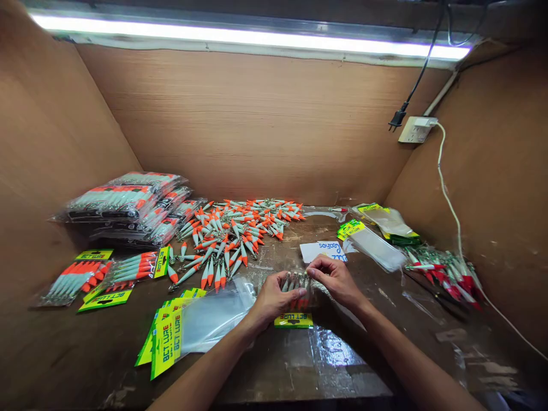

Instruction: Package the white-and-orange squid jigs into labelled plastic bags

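Note:
A clear plastic lure bag [297,301] with a yellow BCT LURE header is in front of me, its header towards me. Several white lures with orange ends lie inside, their metal hooks at the far edge. My left hand [270,295] grips the bag's left side, thumb laid across the lures. At the far right corner of the bag, my right hand [336,278] is closed in a pinch, thumb and index finger together by the hooks. Whether it pinches the plastic edge or a hook is too small to tell. Flat bags [214,322] with yellow headers lie left of my left hand.
Loose orange-and-white lures [231,228] are heaped behind my hands. Packed bundles [124,205] are stacked at the back left, with filled bags [139,265] before them. Right stand more bags [377,245], red-and-white lures [445,274] and a white cable [447,197]. A handwritten card [319,251] lies behind.

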The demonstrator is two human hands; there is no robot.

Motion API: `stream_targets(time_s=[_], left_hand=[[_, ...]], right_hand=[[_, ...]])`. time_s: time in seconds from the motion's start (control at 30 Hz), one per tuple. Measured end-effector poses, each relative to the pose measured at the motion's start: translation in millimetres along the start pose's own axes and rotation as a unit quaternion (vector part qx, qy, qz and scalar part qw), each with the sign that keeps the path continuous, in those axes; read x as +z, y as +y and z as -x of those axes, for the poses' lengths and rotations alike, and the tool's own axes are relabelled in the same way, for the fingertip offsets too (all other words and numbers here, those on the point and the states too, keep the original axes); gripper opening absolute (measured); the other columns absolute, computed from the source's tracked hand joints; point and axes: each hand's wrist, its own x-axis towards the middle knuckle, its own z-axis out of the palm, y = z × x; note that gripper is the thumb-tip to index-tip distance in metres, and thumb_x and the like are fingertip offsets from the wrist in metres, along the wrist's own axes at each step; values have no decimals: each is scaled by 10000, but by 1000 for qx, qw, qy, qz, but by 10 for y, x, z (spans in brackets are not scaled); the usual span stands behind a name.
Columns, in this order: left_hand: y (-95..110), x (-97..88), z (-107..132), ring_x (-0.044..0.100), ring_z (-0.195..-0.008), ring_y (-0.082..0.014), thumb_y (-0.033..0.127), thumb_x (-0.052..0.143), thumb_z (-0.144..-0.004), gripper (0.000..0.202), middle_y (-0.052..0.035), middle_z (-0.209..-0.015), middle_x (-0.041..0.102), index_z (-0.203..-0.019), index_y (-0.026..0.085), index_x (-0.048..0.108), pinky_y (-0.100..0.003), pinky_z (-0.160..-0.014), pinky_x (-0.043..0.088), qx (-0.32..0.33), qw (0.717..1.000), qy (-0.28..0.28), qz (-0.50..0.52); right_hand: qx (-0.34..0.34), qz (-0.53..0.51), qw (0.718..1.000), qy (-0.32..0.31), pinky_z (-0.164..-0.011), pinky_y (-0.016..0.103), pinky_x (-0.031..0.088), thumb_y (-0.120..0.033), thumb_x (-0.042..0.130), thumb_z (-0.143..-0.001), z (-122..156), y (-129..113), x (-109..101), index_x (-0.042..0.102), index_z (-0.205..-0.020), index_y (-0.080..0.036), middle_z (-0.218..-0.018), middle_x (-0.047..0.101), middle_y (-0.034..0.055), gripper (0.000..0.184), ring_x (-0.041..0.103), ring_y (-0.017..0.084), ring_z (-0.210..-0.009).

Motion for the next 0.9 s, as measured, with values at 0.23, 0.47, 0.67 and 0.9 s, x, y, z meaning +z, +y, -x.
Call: stream_targets(time_s=[0.23,0.47,0.67,0.9], left_hand=[[-20,30,6,653,-844,-208,463,820,-727,452,-66,-953,737,-1019,132,722,-296,-785,483,-14,998,-27,51],[-20,-118,-78,534,-623,-130,586,723,-785,493,-31,-721,679,-890,106,758,-235,-585,373,-53,998,-13,28],[-34,-177,-74,491,-572,-117,565,727,-773,467,-18,-648,658,-831,106,788,-235,-553,314,-48,999,2,-9],[83,-431,-96,675,-923,-243,490,662,-859,347,-87,-1062,763,-958,194,815,-314,-796,494,80,983,-105,-127]], right_hand=[[33,-24,999,-3,-652,271,405,-419,662,-882,8,25,20,661,-790,-181,-723,592,-3,255,510,150,-679],[96,-91,990,-53,-594,249,376,-488,735,-800,29,53,90,689,-788,-152,-710,625,1,339,502,127,-634],[117,-67,987,-91,-587,252,398,-445,760,-793,23,104,32,774,-841,-143,-672,678,10,306,545,133,-601],[-33,48,994,-92,-734,290,472,-386,694,-894,106,32,41,803,-923,-228,-838,748,40,194,666,190,-780]])
